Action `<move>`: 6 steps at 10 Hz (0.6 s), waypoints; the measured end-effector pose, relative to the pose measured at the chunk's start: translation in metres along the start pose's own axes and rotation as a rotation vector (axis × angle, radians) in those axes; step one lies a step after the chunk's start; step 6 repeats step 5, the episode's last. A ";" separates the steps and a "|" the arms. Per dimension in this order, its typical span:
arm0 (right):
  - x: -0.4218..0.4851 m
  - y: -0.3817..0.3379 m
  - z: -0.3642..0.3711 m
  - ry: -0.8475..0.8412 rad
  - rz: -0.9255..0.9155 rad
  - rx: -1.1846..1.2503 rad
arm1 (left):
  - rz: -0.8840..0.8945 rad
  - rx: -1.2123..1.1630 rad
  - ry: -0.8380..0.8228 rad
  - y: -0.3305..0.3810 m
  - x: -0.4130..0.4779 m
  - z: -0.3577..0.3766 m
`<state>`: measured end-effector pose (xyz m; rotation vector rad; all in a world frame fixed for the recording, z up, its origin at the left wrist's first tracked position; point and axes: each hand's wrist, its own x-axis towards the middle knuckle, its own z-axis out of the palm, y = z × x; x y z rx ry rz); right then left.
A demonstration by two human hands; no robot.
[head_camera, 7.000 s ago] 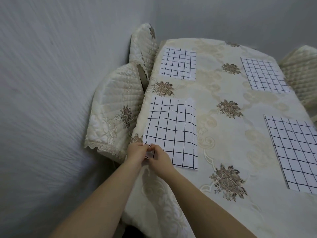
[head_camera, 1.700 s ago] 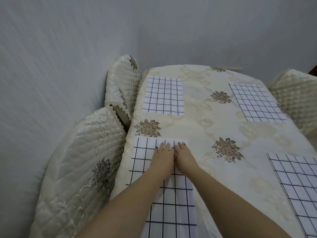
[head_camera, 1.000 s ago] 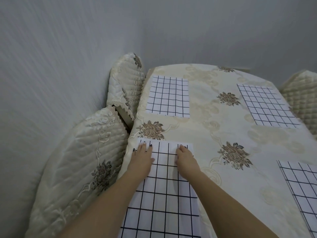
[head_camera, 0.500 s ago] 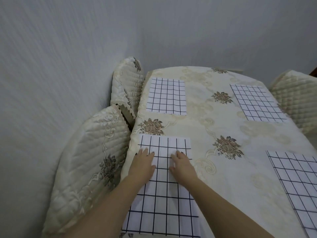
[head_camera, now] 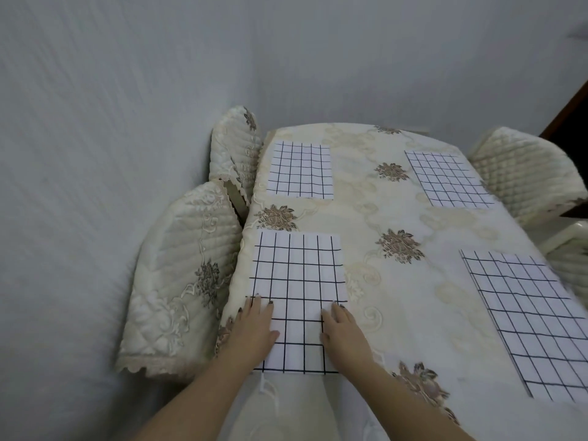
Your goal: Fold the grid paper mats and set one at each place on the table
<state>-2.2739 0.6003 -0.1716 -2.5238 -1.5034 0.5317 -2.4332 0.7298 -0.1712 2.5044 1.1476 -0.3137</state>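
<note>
Four grid paper mats (head_camera: 299,275) (head_camera: 300,170) (head_camera: 448,179) (head_camera: 528,319), four chairs (head_camera: 181,265) (head_camera: 234,144) (head_camera: 521,173) (head_camera: 569,249), one table (head_camera: 397,297)

Left of the near-left grid mat (head_camera: 299,281), a quilted chair back (head_camera: 181,275) stands against the table's edge with the wall (head_camera: 95,122) close behind it, so that side is tight. Beyond the mat, a narrow band of tablecloth (head_camera: 397,297) lies flat before the far-left grid mat (head_camera: 300,173). Right of the mat, a wide flat strip of cloth reaches the near-right grid mat (head_camera: 534,316). The left hand (head_camera: 254,329) and right hand (head_camera: 343,332) lie flat over the mat's near corners.
</note>
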 end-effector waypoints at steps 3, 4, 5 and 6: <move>-0.054 -0.012 0.011 -0.014 0.065 0.106 | -0.050 -0.072 0.016 0.003 -0.048 0.017; -0.063 -0.012 0.006 0.059 0.098 0.258 | -0.057 -0.231 0.101 0.017 -0.057 0.016; -0.069 -0.012 -0.011 0.167 0.185 0.460 | -0.062 -0.483 0.156 0.039 -0.063 0.011; -0.069 -0.012 -0.011 0.167 0.185 0.460 | -0.062 -0.483 0.156 0.039 -0.063 0.011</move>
